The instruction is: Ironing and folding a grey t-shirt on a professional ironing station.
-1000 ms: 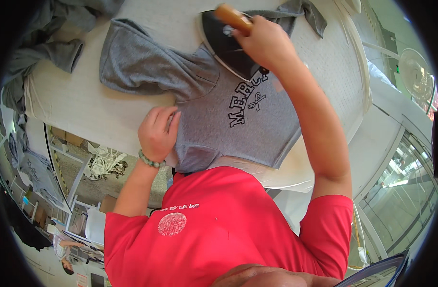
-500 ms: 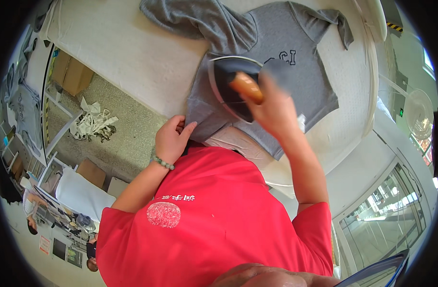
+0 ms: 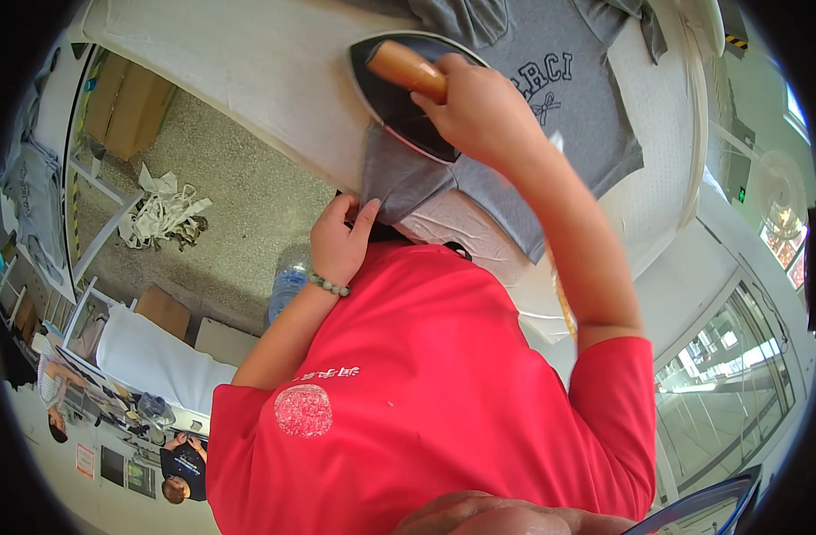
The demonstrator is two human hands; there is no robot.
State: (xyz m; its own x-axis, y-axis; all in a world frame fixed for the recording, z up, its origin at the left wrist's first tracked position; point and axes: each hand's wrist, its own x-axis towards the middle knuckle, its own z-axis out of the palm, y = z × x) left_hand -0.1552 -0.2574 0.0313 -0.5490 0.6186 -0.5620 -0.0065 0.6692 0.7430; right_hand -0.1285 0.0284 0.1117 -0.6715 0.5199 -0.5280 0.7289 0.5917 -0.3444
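Clothes iron (image 3: 394,105), gripped in the fingers (image 3: 457,71) of your right hand (image 3: 490,114), covers part of a gray sweatshirt (image 3: 595,111); your left hand (image 3: 339,242) pinches the sweatshirt's near edge.

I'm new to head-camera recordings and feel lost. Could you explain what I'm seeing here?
There is no machine: a person in a red shirt works with a bare right hand and left hand. A wide fisheye camera on their head looks down, so straight edges bend. On the pale padded table lies a grey garment with dark lettering. The right hand grips the orange-brown handle of a dark iron, partly over the garment. The left hand is at the garment's near edge.
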